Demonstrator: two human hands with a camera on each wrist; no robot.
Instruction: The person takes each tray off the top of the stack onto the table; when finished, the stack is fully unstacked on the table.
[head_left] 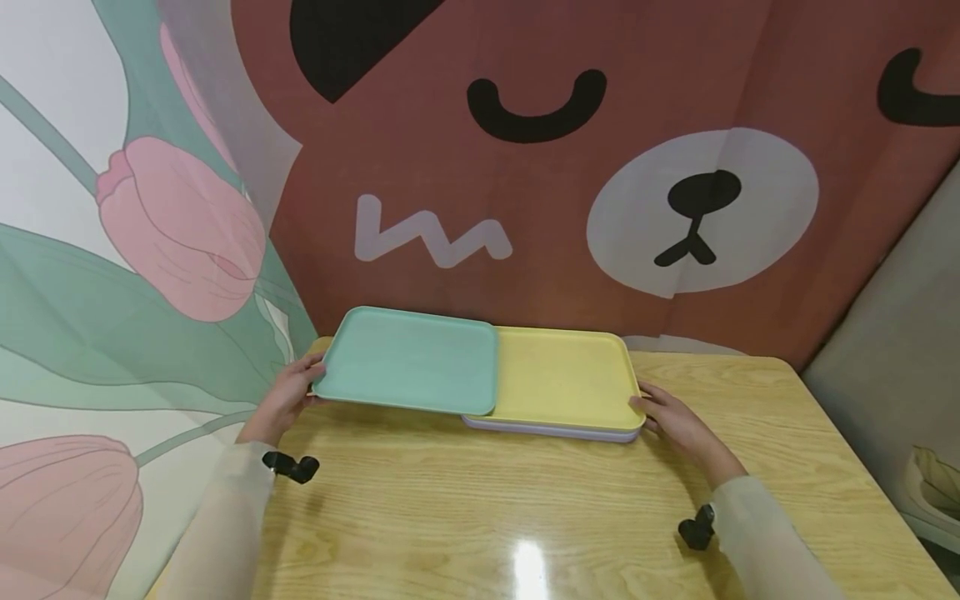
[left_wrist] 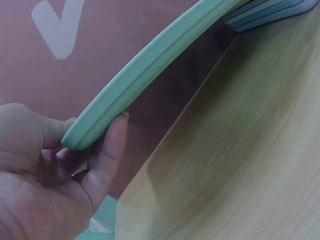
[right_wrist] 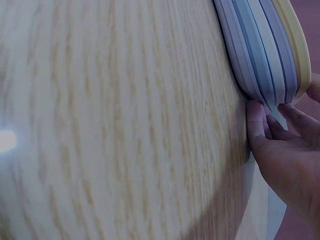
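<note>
My left hand (head_left: 288,392) pinches the left edge of a mint-green tray (head_left: 412,358), thumb on one face and fingers on the other, as the left wrist view shows. That tray is raised and slanted at its left end, while its right end lies over a yellow tray (head_left: 570,375). The yellow tray tops a stack of trays (right_wrist: 267,55) in yellow, lavender, blue and pale tones. My right hand (head_left: 671,421) holds the stack's right edge, thumb at the yellow rim and fingers against the side and low corner.
The stack lies on a light wooden table (head_left: 450,508) near its back edge. Directly behind hangs a brown bear-print cloth (head_left: 525,183). A tulip-print cloth (head_left: 180,233) borders the left side. At the far right, a pale container (head_left: 933,483) stands beyond the table edge.
</note>
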